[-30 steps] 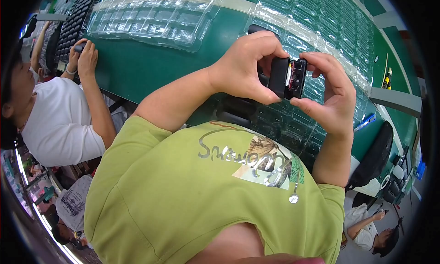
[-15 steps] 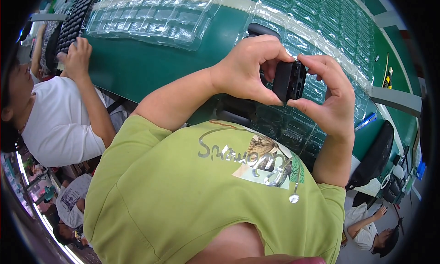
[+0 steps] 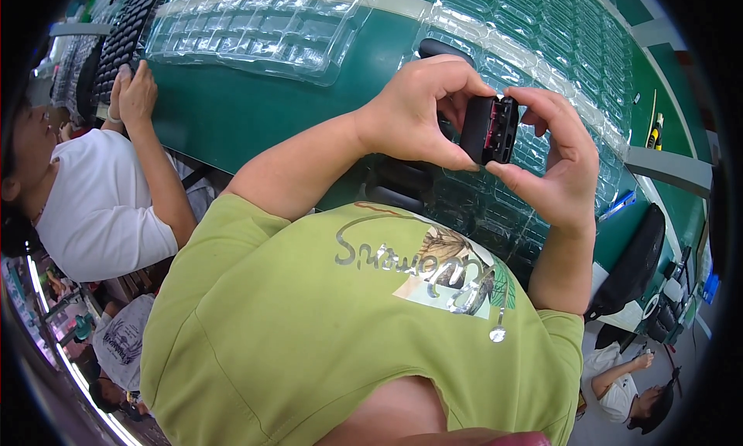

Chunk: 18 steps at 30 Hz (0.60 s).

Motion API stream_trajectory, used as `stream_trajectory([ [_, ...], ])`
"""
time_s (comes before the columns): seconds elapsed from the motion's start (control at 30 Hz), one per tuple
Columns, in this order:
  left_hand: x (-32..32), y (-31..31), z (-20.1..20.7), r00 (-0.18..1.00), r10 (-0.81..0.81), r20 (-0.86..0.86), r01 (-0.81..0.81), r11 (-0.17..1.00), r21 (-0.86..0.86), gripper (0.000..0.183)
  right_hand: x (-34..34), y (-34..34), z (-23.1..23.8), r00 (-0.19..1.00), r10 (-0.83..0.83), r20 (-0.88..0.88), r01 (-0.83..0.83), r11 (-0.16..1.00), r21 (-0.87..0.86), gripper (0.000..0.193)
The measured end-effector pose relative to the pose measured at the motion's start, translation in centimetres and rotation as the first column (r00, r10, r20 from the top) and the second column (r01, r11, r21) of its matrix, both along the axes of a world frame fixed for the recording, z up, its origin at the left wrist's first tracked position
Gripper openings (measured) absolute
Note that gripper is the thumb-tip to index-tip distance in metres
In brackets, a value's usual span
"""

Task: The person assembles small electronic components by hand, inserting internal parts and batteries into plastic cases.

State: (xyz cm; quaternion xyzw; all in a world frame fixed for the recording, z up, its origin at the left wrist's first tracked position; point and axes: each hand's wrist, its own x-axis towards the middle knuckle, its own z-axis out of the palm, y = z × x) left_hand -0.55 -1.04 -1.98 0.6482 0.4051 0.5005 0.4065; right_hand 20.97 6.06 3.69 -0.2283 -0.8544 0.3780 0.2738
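Note:
Between my two hands is a small black plastic case (image 3: 477, 130) with rounded edges, held above clear plastic trays. A gap runs down its length, with a reddish strip showing inside; the right side piece has several openings. My left hand (image 3: 422, 109) pinches the left part by its ends, thumb below and fingers above. My right hand (image 3: 561, 156) grips the right part the same way, thumb at the lower end. A dark rounded piece (image 3: 445, 50) lies just beyond my left hand. More black pieces (image 3: 398, 184) sit below my left wrist, partly hidden.
Clear blister trays (image 3: 248, 28) cover much of the green table (image 3: 224, 109). A yellow-and-black cutter (image 3: 656, 133) and a blue tool (image 3: 619, 205) lie to the right, near a black pouch (image 3: 636, 268). A co-worker in white (image 3: 108, 206) sits at left, beside rows of black pieces (image 3: 128, 40).
The gap between the case's two parts has widened, and the reddish strip inside now shows. My hands have barely moved. The co-worker at left has brought both hands together.

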Motion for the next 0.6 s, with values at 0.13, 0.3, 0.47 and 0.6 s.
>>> stream_trajectory([
  [0.13, -0.02, -0.02, 0.15, 1.000, -0.011, -0.001, 0.011, 0.999, -0.042, 0.064, 0.12, 0.20, 0.08, 1.000, 0.005, -0.028, -0.004, 1.000, 0.014, 0.064],
  [0.3, -0.04, -0.02, -0.11, 1.000, -0.014, 0.022, 0.014, 1.000, -0.028, 0.064, 0.14, 0.12, 0.25, 1.000, 0.007, -0.009, -0.007, 1.000, 0.014, 0.064],
  [0.47, 0.19, 0.04, -0.01, 0.999, 0.004, 0.033, -0.005, 1.000, 0.027, 0.063, 0.00, -0.09, 0.31, 0.999, 0.032, 0.005, -0.033, 0.999, 0.035, 0.063],
  [0.6, 0.23, 0.09, 0.04, 1.000, 0.013, -0.009, -0.013, 0.999, 0.052, 0.061, 0.04, -0.12, 0.16, 0.999, 0.031, 0.012, -0.032, 0.997, 0.069, 0.063],
])
